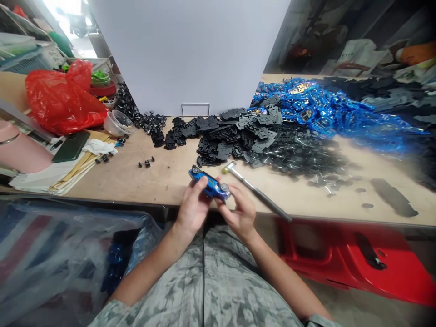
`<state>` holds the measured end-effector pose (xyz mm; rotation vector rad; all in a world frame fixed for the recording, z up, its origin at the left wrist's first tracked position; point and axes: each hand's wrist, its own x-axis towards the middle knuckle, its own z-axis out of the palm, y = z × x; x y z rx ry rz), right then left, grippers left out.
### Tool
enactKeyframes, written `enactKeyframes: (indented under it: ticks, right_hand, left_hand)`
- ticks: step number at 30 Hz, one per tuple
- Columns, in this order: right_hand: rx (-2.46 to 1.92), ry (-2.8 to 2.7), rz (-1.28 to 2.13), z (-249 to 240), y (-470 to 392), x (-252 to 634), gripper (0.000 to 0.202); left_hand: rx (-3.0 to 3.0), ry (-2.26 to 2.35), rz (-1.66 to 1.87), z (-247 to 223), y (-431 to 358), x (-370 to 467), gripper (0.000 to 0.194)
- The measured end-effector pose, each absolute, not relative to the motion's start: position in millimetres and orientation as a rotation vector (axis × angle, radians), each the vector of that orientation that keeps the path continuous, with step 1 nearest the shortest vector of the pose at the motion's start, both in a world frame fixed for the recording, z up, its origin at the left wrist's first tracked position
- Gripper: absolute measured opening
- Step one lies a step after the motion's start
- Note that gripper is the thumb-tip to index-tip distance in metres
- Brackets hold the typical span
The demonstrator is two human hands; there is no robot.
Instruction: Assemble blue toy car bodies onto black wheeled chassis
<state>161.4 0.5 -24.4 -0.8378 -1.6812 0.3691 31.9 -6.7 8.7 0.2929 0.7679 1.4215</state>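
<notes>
Both my hands hold a blue toy car [211,185] tipped on its side above the table's front edge, two wheels facing up. My left hand [194,204] grips one end with its thumb pressed on the body. Fingers of my right hand [240,211] close on the other end near a wheel. Just beyond the car lies a small hammer [250,186] with a metal head and dark handle. Behind it is a heap of black plastic car bases [225,136]. A loose wheel and axle set [147,163] rests to the left.
Blue car bodies [309,109] are piled at the back right, beside many axles [299,154]. A white panel [194,54] stands behind. On the left are a red bag [61,100], phone [71,146] and clear cup [117,123]. Below right is a red stool [384,268].
</notes>
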Motion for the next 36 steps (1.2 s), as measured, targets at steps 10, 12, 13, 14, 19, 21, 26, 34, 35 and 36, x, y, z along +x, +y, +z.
enactKeyframes:
  ticks: [10, 12, 13, 14, 19, 21, 26, 34, 35, 36]
  right_hand:
    - [-0.873, -1.737, 0.935, -38.8, 27.5, 193.8, 0.032]
    - [-0.891, -1.841, 0.915, -43.8, 38.2, 199.8, 0.032]
    - [-0.898, -1.884, 0.898, -46.3, 42.5, 201.8, 0.033]
    - [-0.901, -1.917, 0.877, -48.5, 45.7, 203.3, 0.034]
    - [-0.898, -1.847, 0.815, -51.1, 42.9, 199.8, 0.031]
    - [-0.934, -1.661, 0.929, -48.8, 37.1, 191.3, 0.033]
    - [-0.991, -1.524, 1.209, -41.8, 29.9, 166.3, 0.037]
    - [-0.817, -2.203, 0.270, -15.2, 37.0, 165.5, 0.053]
    - [-0.844, -2.181, 0.269, -13.2, 38.3, 165.1, 0.048]
    - [-0.882, -2.140, 0.279, -11.9, 39.5, 165.0, 0.045]
  left_hand:
    - [1.264, 1.026, 1.284, -11.9, 14.6, -36.3, 0.053]
    - [1.439, 1.115, 1.190, -18.6, 18.8, -42.5, 0.041]
    - [1.489, 1.146, 1.189, -22.2, 19.9, -43.1, 0.037]
    - [1.517, 1.166, 1.198, -25.7, 20.4, -42.4, 0.035]
    - [1.247, 1.134, 1.422, -34.8, 14.6, -29.3, 0.051]
    - [0.991, 1.001, 1.519, -32.9, 9.2, -21.2, 0.065]
    - [0.528, 0.690, 1.464, -20.7, 7.7, -0.5, 0.056]
    - [0.075, 0.767, 1.400, -1.7, 24.8, 11.3, 0.032]
    - [0.127, 0.722, 1.413, -2.4, 22.6, 13.8, 0.031]
    - [0.189, 0.688, 1.422, -4.2, 20.1, 16.2, 0.030]
